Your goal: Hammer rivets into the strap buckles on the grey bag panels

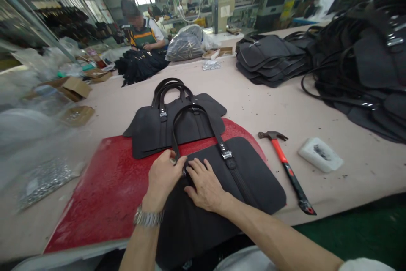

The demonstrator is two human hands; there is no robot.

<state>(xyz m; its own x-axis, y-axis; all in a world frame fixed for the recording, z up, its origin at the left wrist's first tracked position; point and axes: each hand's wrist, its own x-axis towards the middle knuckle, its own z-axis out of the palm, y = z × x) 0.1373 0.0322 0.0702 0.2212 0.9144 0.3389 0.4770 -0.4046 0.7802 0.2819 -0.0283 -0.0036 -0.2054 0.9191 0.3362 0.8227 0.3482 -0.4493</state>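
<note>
A black bag panel (253, 169) with a strap handle (207, 116) lies before me, partly over a red board (108, 178). My left hand (163, 176), with a metal watch at its wrist, is closed at the handle's left end, thumb and fingers pinching the strap there. My right hand (204, 184) rests flat on the panel beside it, fingers spread and fingertips close to the left thumb. The left buckle is mostly hidden by the hands; the right buckle (226, 154) shows. Just beyond, more black panels with handles (152, 127) lie stacked on the board.
A claw hammer (287, 169) and a white block (320, 154) with a dark-stained hollow lie to the right. Piles of black bag parts (272, 57) stand farther back. On the left are a bag of metal pieces (47, 180) and cardboard boxes (69, 87). A co-worker (142, 30) is across the table.
</note>
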